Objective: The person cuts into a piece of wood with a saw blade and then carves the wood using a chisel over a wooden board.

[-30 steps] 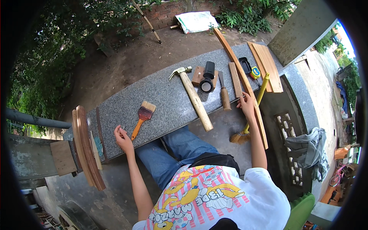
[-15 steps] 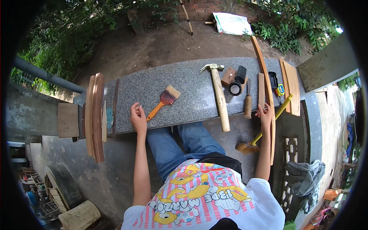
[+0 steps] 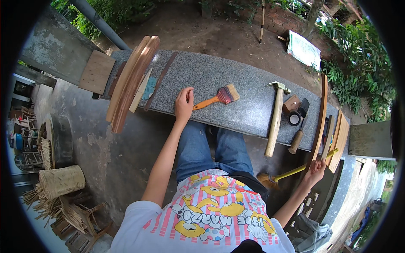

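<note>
My left hand (image 3: 184, 103) rests at the front edge of the grey stone slab (image 3: 185, 67), its fingers curled together with nothing in them. Just to its right lies a paintbrush (image 3: 206, 103) with an orange handle and pale bristles. Out to the right, my right hand (image 3: 316, 169) pinches the lower end of a short wooden strip (image 3: 328, 137). That strip is lifted and stands to the right of a long curved wooden strip (image 3: 321, 114), which overhangs the slab's front edge. Tape measure and black case are mostly hidden behind the short strip.
A claw hammer (image 3: 276, 116), a wooden block (image 3: 291, 103), a black round-ended tool (image 3: 294, 118) and a wood-handled chisel (image 3: 296, 141) lie right of centre. Boards (image 3: 339, 139) lie at the right end, wooden strips (image 3: 134, 80) at the left. A yellow-handled broom (image 3: 291, 172) leans below.
My right hand has taken the short wooden strip from left of the long strip to its right. My left hand stays beside the brush. The whole view has turned.
</note>
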`<state>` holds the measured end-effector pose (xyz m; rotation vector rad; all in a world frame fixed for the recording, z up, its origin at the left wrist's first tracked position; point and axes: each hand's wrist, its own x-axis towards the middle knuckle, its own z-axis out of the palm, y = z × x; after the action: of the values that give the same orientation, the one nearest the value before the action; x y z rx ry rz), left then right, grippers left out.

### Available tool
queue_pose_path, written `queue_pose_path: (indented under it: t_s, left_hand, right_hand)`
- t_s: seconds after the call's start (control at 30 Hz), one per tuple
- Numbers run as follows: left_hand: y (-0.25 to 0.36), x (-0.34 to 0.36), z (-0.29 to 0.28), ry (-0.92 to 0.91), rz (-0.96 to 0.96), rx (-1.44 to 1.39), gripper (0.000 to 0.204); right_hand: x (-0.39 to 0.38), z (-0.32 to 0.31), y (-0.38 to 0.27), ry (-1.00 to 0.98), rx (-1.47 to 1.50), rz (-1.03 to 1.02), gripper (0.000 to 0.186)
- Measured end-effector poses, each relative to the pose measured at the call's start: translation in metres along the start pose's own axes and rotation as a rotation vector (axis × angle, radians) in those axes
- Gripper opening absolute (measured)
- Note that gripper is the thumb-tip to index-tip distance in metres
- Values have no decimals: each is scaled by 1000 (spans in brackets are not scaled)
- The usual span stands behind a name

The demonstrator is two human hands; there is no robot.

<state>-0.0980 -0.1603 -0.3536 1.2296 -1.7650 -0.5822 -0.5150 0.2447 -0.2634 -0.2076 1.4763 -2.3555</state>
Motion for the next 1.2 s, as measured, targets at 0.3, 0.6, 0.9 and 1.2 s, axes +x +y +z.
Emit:
queue_pose_path:
  t_s: [0.3, 0.6, 0.9, 1.2]
  left_hand:
    - [55, -18, 0, -44, 371, -50, 15]
    - [19, -20, 4, -279, 358, -23, 14]
    - [-32, 15, -75, 38, 95, 107, 17]
    - [47, -30, -62, -215, 12, -208, 12]
  right_hand:
    - [-75, 108, -34, 19, -269, -208, 14]
    - [-102, 184, 52, -386, -257, 508, 14]
    - [-71, 225, 141, -768, -485, 564, 17]
    - [-45, 249, 182, -897, -815, 396, 29]
